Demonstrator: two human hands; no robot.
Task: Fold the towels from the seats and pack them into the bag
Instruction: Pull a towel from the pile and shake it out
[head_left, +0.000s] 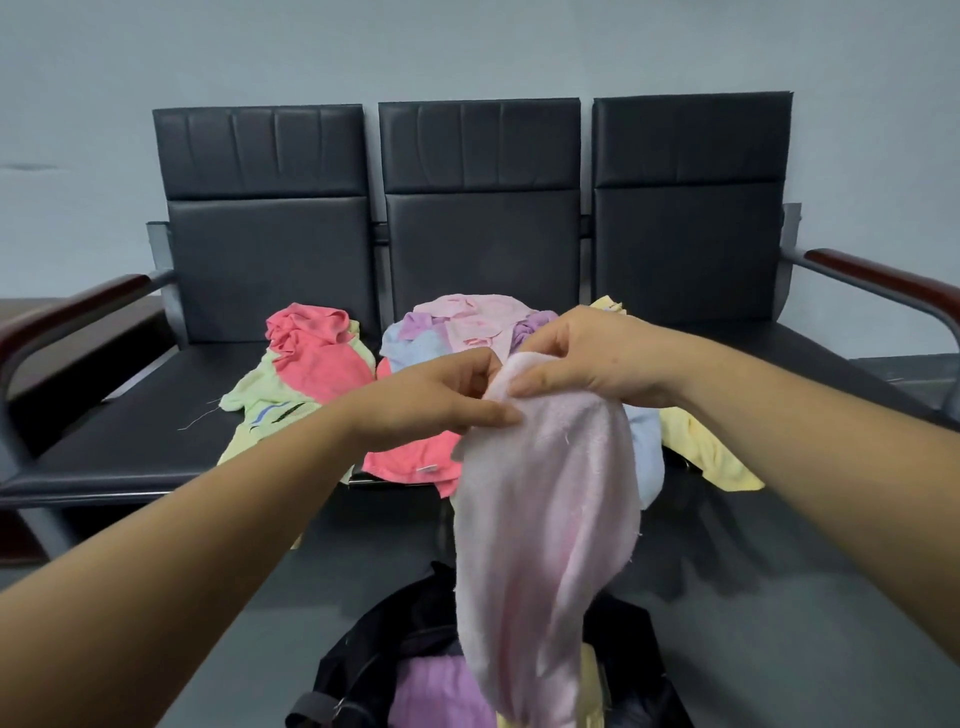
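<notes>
Pink towel (540, 519) hangs above the bag (358, 670), its top edge pinched in the fingers of the left hand (441, 400) and right hand (587, 358). It looks soft, light and limp, so is best gripped at the corners.

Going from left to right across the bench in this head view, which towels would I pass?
light green towel → coral towel → pale pink towel, held up in front of the middle seat → yellow towel
</notes>
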